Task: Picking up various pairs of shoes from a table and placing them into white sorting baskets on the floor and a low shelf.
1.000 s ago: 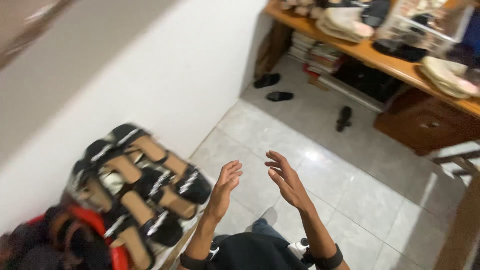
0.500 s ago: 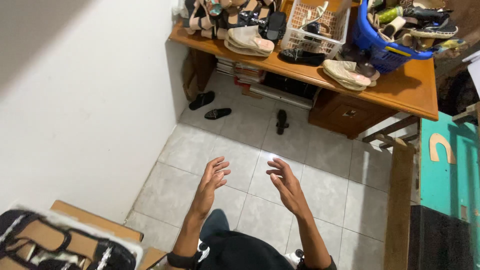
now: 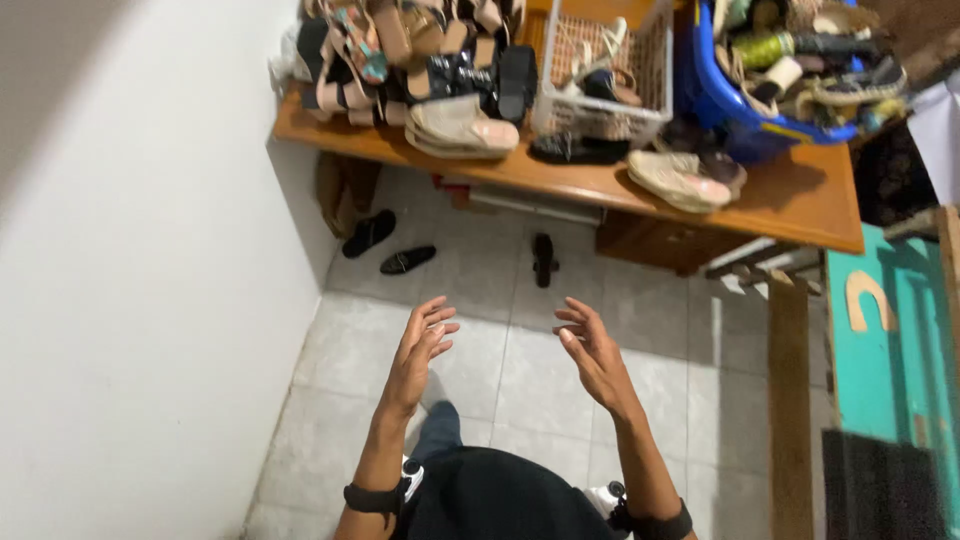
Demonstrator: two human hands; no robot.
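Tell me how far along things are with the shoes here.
Already in place: many sandals are heaped on the long wooden table, some in a white wire basket and a blue plastic tub. In hand: nothing; the left hand and right hand are raised, open and empty above the grey tiled floor. Left: three black shoes lie loose on the floor under the table.

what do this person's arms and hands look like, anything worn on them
Both forearms are bare, with no sleeves showing and no gloves. The left hand and right hand show no rings that I can make out. Each wrist carries a black band: the left wristband and the right wristband.
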